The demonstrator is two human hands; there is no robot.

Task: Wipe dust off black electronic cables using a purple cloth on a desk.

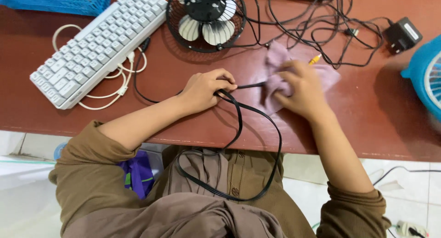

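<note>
My left hand (205,88) pinches a black cable (240,123) on the reddish-brown table (376,114). The cable runs from my fingers to the right into a pale pink cloth (275,59). My right hand (302,89) grips that cloth, folded around the cable, and looks slightly blurred. A long loop of the same cable hangs off the table's front edge down into my lap.
A white keyboard (96,45) with a white cord lies at the back left, beside a blue basket (64,0). A small black fan (206,18) lies at the back middle among tangled black wires (317,29). A black adapter (402,34) and a blue fan (427,77) are at right.
</note>
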